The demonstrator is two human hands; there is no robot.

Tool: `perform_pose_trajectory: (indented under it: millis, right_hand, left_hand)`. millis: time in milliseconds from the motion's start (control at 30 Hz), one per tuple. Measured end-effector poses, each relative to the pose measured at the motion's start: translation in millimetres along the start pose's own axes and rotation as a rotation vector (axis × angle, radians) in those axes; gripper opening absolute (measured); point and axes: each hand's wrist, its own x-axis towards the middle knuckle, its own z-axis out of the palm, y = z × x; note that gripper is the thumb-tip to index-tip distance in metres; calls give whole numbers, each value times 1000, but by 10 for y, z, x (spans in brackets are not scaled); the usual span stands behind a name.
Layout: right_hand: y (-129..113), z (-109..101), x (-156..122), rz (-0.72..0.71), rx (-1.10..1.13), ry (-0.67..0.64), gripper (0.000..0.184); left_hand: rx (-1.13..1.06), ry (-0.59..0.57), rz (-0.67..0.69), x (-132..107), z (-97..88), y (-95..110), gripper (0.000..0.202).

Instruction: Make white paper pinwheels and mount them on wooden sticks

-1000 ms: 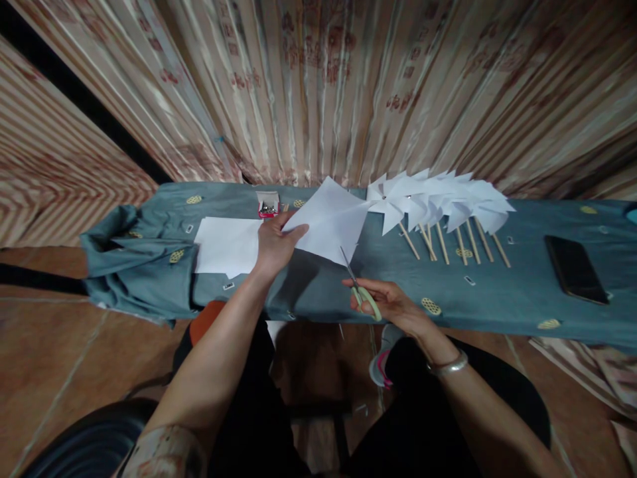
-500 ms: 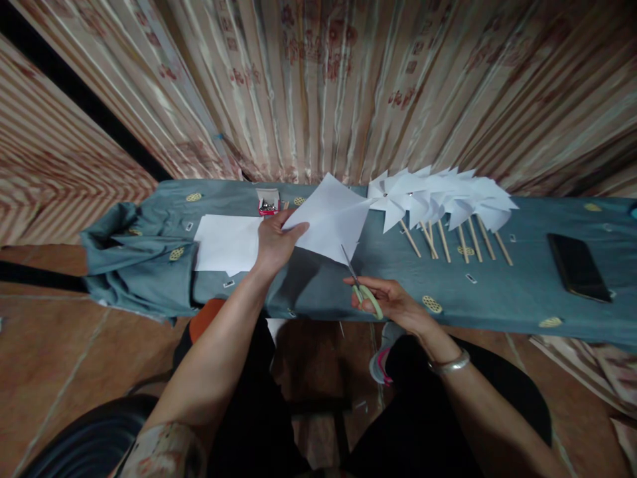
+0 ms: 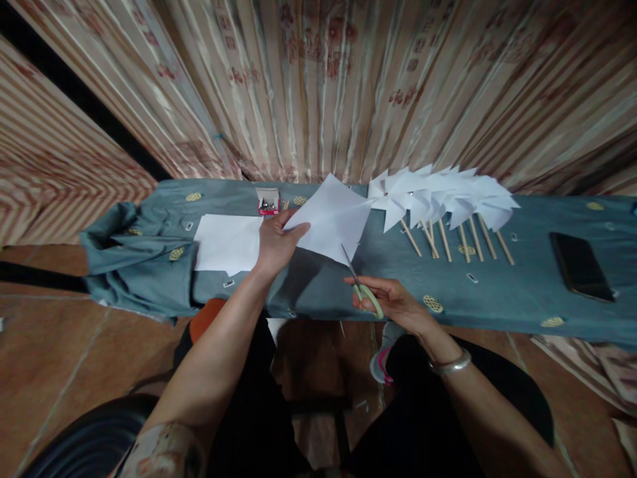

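Note:
My left hand pinches the left corner of a white square paper sheet and holds it up above a table under a blue-grey cloth. My right hand grips green-handled scissors, whose blades point up and touch the sheet's lower edge. A stack of white paper lies flat just left of my left hand. A small red box of pins sits behind that hand.
Several white paper pinwheels on wooden sticks lie in a row at the right of the sheet. A black phone rests at the far right. Striped curtains hang behind the table. My knees are under its front edge.
Almost nothing has moved. The scissor blades stay at the sheet's lower edge and both hands hold their places; the view has shifted slightly.

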Motion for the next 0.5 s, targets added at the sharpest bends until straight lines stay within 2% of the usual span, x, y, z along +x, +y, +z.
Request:
perform_pose_trajectory:
  millis: [500]
  right_hand:
    - [-42, 71, 3, 39, 53, 108, 51]
  left_hand:
    - [-14, 25, -19, 4, -14, 27, 32]
